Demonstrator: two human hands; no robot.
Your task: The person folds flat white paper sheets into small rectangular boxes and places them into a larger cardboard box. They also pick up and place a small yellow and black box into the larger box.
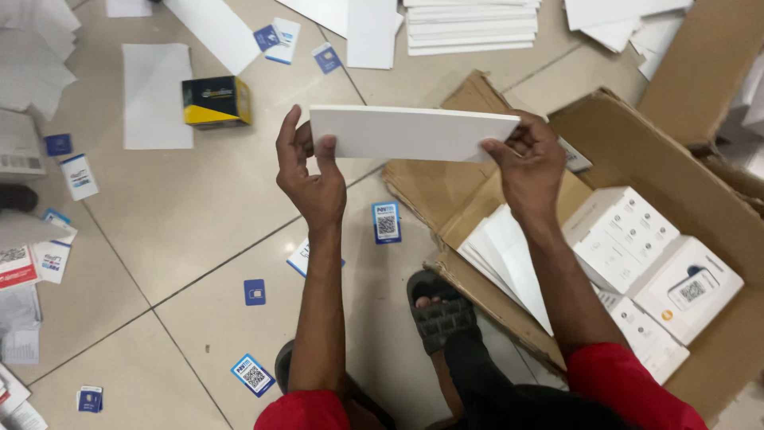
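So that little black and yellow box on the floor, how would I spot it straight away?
Start at the flat white board held between the left hand and right hand. Look up and left of the left hand, on the tiled floor, next to a white sheet. The small box is the only black and yellow thing among white and blue cards.

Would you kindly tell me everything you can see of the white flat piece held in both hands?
The white flat piece is a long, thin rectangle, plain and unmarked on the side shown, looking like stiff card or a folded flat carton. It is held level in the air above the tiled floor and the edge of an open cardboard box. The left hand pinches its left end, thumb on the front face; the right hand grips its right end. Its edges look straight and undamaged.
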